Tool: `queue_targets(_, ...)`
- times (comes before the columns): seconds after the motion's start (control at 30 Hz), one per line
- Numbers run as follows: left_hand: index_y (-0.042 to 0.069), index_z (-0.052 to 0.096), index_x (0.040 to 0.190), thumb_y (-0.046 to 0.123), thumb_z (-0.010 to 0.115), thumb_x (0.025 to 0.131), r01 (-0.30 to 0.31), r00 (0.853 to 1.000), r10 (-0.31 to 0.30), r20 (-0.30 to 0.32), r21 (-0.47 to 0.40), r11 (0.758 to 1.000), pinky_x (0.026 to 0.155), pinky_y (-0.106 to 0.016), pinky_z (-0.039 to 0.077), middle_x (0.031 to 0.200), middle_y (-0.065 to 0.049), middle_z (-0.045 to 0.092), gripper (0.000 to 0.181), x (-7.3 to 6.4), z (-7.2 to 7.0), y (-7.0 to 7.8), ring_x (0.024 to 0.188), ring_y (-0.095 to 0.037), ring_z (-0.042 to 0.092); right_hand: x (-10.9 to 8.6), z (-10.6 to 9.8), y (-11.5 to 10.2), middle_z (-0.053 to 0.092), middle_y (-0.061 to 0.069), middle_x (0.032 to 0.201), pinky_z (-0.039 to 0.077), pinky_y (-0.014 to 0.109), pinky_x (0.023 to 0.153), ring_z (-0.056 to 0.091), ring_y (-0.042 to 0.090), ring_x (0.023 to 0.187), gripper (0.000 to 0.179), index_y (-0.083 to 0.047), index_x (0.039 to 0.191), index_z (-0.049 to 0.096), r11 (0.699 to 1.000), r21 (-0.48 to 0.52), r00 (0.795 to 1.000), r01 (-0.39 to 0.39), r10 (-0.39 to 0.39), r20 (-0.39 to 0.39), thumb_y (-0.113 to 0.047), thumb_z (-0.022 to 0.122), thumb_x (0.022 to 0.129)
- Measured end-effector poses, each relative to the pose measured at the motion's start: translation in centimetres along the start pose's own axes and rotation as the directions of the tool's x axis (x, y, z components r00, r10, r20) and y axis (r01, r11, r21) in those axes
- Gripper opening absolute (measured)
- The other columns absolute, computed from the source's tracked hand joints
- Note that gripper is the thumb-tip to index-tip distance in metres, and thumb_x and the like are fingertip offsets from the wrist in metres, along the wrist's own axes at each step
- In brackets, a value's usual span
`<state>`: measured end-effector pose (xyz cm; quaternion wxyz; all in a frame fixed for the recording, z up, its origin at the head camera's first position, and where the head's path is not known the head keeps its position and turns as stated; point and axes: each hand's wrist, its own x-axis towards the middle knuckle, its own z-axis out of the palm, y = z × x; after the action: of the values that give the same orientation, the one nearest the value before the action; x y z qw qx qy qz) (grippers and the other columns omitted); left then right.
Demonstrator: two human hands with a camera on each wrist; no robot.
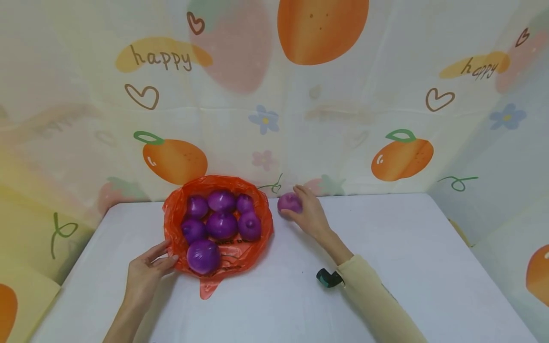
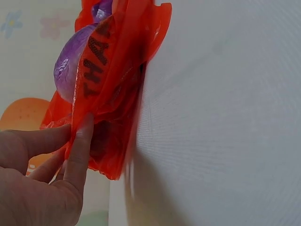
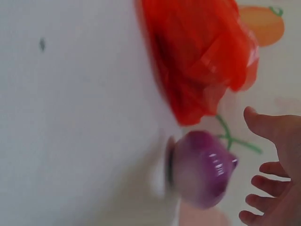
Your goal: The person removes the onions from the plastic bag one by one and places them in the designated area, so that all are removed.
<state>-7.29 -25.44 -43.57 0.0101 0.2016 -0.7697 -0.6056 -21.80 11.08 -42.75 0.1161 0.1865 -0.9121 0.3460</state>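
A red plastic bag (image 1: 262,245) stands with its mouth rolled open on the white table, several purple onions (image 1: 221,225) inside. At its near left side, my left hand (image 1: 147,271) pinches the bag's rim between thumb and fingers; the left wrist view shows the printed plastic (image 2: 99,61) between them. To the right of the bag, near the table's back edge, sits a single purple onion (image 1: 288,203). My right hand (image 1: 310,212) is beside it; in the right wrist view the thumb and fingers are spread, with a gap to that onion (image 3: 200,169).
A patterned cloth (image 1: 300,143) with fruit prints hangs right behind the table's back edge and along both sides. The white tabletop (image 1: 399,247) extends right of the bag. A dark wrist-worn device (image 1: 329,277) shows at the right sleeve.
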Motion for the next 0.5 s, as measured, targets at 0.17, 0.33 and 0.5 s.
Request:
queue_targets(0.17,0.000,0.044,0.145,0.006,0.066,0.093,0.008,1.000,-0.008,0.004,0.002,1.000,0.074,-0.019,0.057,0.123,-0.012,0.061,0.057,-0.1,-0.1,0.2,0.081,0.001,0.067,-0.5,-0.2,-2.7,0.049,0.018,0.142,0.041,0.048,0.107,0.045,0.035,0.132,0.069,0.003,0.138,0.051,0.995,0.042,0.995,0.096,-0.095,-0.017,-0.024,0.080,0.082)
queue_targets(0.33,-0.001,0.045,0.144,0.007,0.066,0.093,-0.013,1.000,0.013,0.019,0.016,1.000,0.074,-0.020,0.057,0.111,-0.008,0.069,0.056,0.0,-0.3,0.4,0.080,0.000,0.068,-0.9,-0.1,-5.2,0.046,0.017,0.145,0.038,0.046,0.110,0.042,0.032,0.136,0.074,0.001,0.142,0.047,0.985,0.077,0.988,0.156,-0.156,-0.012,-0.028,0.080,0.082)
queue_targets(0.5,-0.003,0.044,0.144,0.008,0.066,0.093,-0.017,0.999,0.016,0.034,0.034,0.999,0.073,-0.020,0.057,0.105,-0.007,0.072,0.056,0.0,-0.4,0.5,0.080,0.000,0.068,-1.8,0.4,-7.2,0.042,0.013,0.149,0.038,0.044,0.110,0.038,0.029,0.139,0.076,-0.001,0.144,0.045,0.968,0.108,0.971,0.225,-0.232,0.059,-0.033,0.078,0.083)
